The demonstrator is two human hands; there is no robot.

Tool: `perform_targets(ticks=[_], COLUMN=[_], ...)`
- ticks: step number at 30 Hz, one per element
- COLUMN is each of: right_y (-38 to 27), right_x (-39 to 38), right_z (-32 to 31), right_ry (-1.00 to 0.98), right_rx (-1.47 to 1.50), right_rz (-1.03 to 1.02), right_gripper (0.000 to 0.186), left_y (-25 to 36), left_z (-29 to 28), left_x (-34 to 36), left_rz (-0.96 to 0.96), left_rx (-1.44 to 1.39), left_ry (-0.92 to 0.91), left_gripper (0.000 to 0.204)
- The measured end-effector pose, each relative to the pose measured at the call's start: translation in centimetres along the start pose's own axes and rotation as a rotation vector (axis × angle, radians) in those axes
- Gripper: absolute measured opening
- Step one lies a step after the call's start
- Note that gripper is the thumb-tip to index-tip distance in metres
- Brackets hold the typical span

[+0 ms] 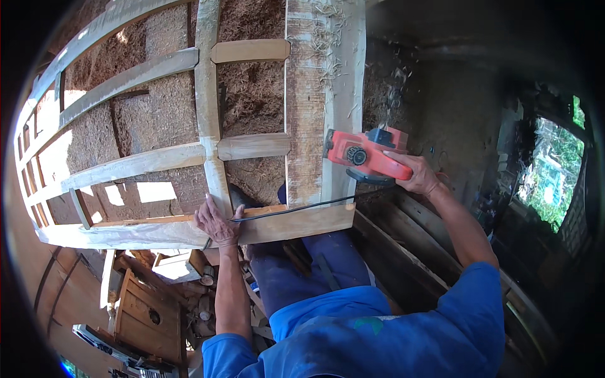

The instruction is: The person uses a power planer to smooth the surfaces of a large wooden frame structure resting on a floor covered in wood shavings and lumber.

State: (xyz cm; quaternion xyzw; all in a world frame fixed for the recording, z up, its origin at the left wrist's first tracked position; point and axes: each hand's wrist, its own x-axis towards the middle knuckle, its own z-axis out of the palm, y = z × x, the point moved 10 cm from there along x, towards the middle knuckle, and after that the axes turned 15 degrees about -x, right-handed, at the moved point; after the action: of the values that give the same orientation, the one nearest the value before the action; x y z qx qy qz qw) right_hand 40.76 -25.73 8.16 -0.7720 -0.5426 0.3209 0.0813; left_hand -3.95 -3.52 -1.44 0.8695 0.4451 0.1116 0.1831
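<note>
My right hand (418,173) is closed round the rear handle of a red electric hand planer (368,151). The planer sits on the pale right-hand board (345,94) of a large wooden lattice frame (211,107), near the board's close end. Shavings fly off beyond it. At the frame's near corner area, my left hand (217,220) lies on the near rail (296,225) with fingers spread and thumb apart. A black cord (296,208) runs along that rail and passes under the left hand; whether the palm pins it is hidden.
Brown shavings (255,88) cover the ground under the frame. Long timbers (403,242) lie to the right. A wooden panel (148,305) and assorted scrap stand at the lower left. A bright window opening (551,170) is at the far right. My legs are close behind the near rail.
</note>
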Motion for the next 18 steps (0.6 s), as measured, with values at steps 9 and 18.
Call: perform_targets(ticks=[9,18], right_y=[-8.6,-22.0], right_x=[7.2,17.0], right_z=[1.2,4.9], right_ry=[0.113,0.0], right_rx=[-0.075,-0.092], right_rz=[-0.174,-0.236], right_gripper=[0.067,0.074], left_y=[0.1,-0.7], left_z=[-0.2,0.6], left_x=[0.1,-0.2], left_rz=[0.01,-0.001], left_rx=[-0.051,-0.04], left_ry=[-0.01,-0.052], left_gripper=[0.101,0.101])
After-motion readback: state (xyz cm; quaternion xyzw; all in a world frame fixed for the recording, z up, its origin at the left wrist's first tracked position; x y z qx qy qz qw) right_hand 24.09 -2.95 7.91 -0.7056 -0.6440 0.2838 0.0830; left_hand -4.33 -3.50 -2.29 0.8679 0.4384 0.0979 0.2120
